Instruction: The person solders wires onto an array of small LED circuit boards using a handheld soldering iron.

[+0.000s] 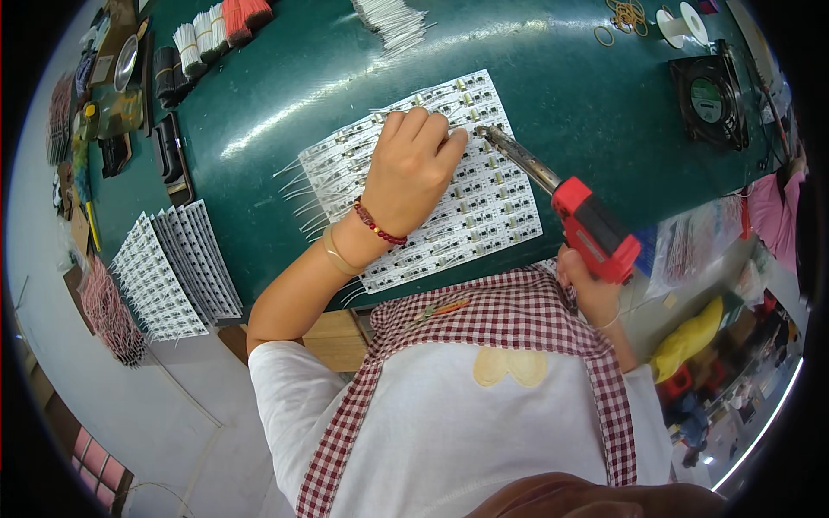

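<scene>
A white circuit-board panel [509,207] with rows of small dark and pale components lies at a slant on the green bench. Thin white wires [298,186] stick out past its left edge. My left hand [413,160] rests over the middle of the panel, fingers curled in a pinch; whatever they hold is hidden. From the right, my right hand [589,281] grips a red and black soldering gun [596,229]. Its metal tip points down-left onto the panel's components, just right of my left fingertips.
Stacked board panels [173,272] stand at the left, beside a bundle of reddish wires [110,315]. White wires [393,24] and red wire bundles [244,15] lie along the far edge. A black fan [708,102], a white spool [682,26] and rubber bands [628,15] sit far right.
</scene>
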Demonstrator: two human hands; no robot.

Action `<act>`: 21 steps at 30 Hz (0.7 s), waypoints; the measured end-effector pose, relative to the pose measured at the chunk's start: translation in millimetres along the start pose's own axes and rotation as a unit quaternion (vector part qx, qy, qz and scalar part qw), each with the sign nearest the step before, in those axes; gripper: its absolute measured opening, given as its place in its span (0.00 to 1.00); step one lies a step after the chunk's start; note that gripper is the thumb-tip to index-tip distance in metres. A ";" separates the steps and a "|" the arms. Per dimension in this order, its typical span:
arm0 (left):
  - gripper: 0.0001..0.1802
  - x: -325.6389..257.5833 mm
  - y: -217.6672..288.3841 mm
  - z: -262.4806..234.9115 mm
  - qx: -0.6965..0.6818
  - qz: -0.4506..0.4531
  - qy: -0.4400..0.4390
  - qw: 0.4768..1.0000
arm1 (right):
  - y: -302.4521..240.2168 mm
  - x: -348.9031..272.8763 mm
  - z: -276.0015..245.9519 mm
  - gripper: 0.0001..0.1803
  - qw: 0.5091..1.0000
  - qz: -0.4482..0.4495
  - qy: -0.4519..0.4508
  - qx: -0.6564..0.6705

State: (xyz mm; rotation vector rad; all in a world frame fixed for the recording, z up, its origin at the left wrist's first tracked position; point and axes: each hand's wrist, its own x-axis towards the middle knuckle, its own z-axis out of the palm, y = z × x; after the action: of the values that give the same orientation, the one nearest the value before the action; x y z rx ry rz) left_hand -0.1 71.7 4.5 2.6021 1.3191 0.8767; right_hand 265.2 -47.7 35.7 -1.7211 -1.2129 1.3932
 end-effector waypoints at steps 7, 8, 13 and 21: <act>0.12 2.5 0.0 -0.4 -0.020 -0.015 -0.018 1.000 | -0.5 1.8 0.6 0.12 1.000 0.001 -0.009 -0.019; 0.12 3.4 0.0 -1.2 -0.020 -0.016 -0.018 1.000 | -0.5 1.9 -0.3 0.12 0.999 0.008 -0.024 -0.038; 0.11 5.7 -0.1 -2.2 -0.016 -0.020 -0.034 0.999 | 8.4 -2.0 -2.0 0.11 0.999 -0.038 -0.011 -0.034; 0.11 1.1 -2.0 -0.6 -0.016 -0.018 -0.013 1.000 | 1.8 -5.4 -8.4 0.10 0.998 0.023 -0.026 0.052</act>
State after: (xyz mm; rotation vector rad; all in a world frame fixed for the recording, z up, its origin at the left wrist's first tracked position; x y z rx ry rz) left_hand -1.3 73.6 4.9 2.5488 1.3291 0.8481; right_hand 273.5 -52.6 38.5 -1.6609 -1.1138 1.5094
